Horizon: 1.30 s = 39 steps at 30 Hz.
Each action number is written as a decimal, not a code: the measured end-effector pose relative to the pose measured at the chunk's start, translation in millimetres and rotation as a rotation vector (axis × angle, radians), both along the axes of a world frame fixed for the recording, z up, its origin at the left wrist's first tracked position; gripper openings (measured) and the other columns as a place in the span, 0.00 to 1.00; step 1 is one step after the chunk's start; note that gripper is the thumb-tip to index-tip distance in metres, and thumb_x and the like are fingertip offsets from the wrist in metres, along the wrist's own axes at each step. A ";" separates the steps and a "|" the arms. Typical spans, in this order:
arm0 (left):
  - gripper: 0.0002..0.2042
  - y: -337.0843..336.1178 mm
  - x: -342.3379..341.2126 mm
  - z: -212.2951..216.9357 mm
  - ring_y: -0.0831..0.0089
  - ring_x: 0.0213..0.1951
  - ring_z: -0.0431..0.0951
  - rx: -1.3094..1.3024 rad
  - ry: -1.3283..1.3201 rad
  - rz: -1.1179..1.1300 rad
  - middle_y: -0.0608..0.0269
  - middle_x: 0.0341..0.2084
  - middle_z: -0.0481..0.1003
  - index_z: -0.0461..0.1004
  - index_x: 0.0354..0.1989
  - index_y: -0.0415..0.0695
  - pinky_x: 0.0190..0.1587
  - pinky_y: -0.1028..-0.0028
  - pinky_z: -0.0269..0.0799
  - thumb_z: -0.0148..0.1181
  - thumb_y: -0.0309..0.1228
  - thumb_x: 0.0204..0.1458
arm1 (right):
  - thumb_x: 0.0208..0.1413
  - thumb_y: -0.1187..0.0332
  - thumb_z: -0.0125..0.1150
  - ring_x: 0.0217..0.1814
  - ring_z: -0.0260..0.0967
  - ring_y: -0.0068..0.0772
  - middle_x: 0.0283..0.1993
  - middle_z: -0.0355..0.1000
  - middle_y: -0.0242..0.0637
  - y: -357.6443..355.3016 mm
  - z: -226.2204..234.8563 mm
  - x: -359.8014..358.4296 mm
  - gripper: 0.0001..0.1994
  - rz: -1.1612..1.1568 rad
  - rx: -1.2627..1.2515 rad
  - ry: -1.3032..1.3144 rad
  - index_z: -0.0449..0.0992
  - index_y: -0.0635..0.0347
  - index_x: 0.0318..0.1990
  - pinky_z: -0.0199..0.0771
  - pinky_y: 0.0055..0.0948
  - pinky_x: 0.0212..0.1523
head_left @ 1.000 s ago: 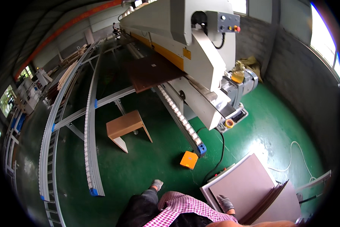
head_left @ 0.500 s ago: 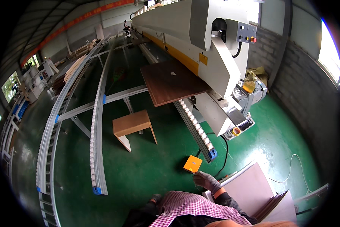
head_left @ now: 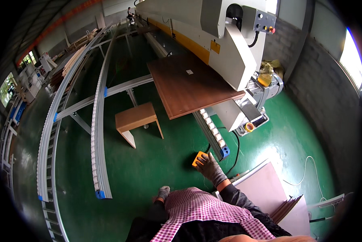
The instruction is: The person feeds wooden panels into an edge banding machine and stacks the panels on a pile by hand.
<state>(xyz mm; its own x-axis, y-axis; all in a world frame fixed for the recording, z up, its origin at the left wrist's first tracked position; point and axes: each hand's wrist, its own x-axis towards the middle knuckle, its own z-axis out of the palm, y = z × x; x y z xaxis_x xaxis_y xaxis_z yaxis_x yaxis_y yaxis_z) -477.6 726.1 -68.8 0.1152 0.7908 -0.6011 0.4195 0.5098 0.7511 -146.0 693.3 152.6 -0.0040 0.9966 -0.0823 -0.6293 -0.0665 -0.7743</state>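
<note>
- While I look down past the pink checked apron [head_left: 213,213], my right hand [head_left: 210,167], in a grey glove, reaches forward with its fingers spread loosely over the orange block [head_left: 198,158] on the green floor [head_left: 148,169]; it is touching the top, not closed round it.
- My left hand is nowhere I can find it, so I cannot tell how it stands.
- That orange block sits just under the right fingertips, right beside the blue end cap of the roller rail [head_left: 215,135]. I judge it small, hard and light, easy to pinch by its two side edges; its smooth faces might slip a little in a knit glove.
- Just behind the right wrist, to its right, lies a stack of pale boards [head_left: 265,189].
- Ahead of the hand and to its left stands a small wooden stool [head_left: 136,119].
- Further ahead, above the hand, a brown panel [head_left: 189,86] lies flat on the rail against the big grey machine [head_left: 233,52]. I judge that panel stiff, fairly heavy and awkward; best gripped at two opposite edges.
- Well off to the left of the hand run long curved roller tracks [head_left: 98,133].
</note>
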 end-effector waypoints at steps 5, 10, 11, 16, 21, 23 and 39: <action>0.07 49.7 -23.6 -1.3 0.77 0.30 0.75 0.187 -0.207 0.278 0.68 0.28 0.78 0.78 0.40 0.40 0.38 0.77 0.73 0.59 0.28 0.55 | 0.60 0.35 0.39 0.72 0.47 0.45 0.72 0.50 0.39 13.9 83.1 -30.6 0.38 -0.165 -0.394 0.402 0.52 0.53 0.68 0.45 0.44 0.70; 0.13 99.3 9.4 120.4 0.72 0.44 0.76 0.556 -0.124 0.209 0.59 0.42 0.77 0.73 0.49 0.38 0.51 0.74 0.71 0.58 0.25 0.56 | 0.55 0.31 0.42 0.75 0.43 0.45 0.74 0.45 0.39 30.0 85.0 -31.2 0.44 -0.276 -0.447 0.413 0.45 0.51 0.71 0.43 0.45 0.71; 0.14 109.7 14.9 145.6 0.71 0.47 0.75 0.610 -0.105 0.188 0.57 0.45 0.76 0.71 0.52 0.38 0.54 0.72 0.70 0.57 0.24 0.56 | 0.55 0.32 0.45 0.70 0.48 0.44 0.70 0.51 0.37 33.9 84.6 -31.3 0.41 -0.290 -0.448 0.431 0.51 0.50 0.67 0.48 0.45 0.68; 0.21 162.4 45.7 242.9 0.66 0.54 0.71 0.693 -0.368 0.158 0.51 0.53 0.70 0.64 0.60 0.39 0.60 0.70 0.64 0.55 0.25 0.58 | 0.53 0.34 0.52 0.65 0.55 0.44 0.63 0.61 0.34 54.9 73.7 -32.6 0.34 -0.345 -0.423 0.521 0.63 0.47 0.60 0.51 0.46 0.66; 0.21 208.8 70.0 299.5 0.64 0.52 0.72 0.992 -0.165 0.000 0.52 0.51 0.71 0.66 0.59 0.40 0.59 0.67 0.65 0.57 0.26 0.56 | 0.53 0.42 0.60 0.68 0.54 0.39 0.66 0.61 0.37 50.2 91.6 -36.6 0.33 -0.343 -0.356 0.599 0.65 0.52 0.60 0.49 0.41 0.69; 0.22 236.2 79.6 305.8 0.68 0.52 0.71 1.009 -0.083 -0.070 0.54 0.53 0.70 0.64 0.60 0.40 0.59 0.70 0.64 0.55 0.23 0.57 | 0.54 0.47 0.63 0.67 0.56 0.39 0.65 0.63 0.35 36.4 106.6 -37.2 0.32 -0.342 -0.245 0.822 0.65 0.55 0.60 0.51 0.42 0.70; 0.32 332.1 197.4 373.0 0.46 0.62 0.61 1.160 0.634 -0.575 0.38 0.61 0.61 0.60 0.63 0.39 0.64 0.60 0.57 0.58 0.45 0.53 | 0.57 0.70 0.62 0.57 0.68 0.39 0.55 0.69 0.41 -229.7 168.4 -21.0 0.24 -0.812 -0.400 0.516 0.64 0.61 0.59 0.70 0.46 0.58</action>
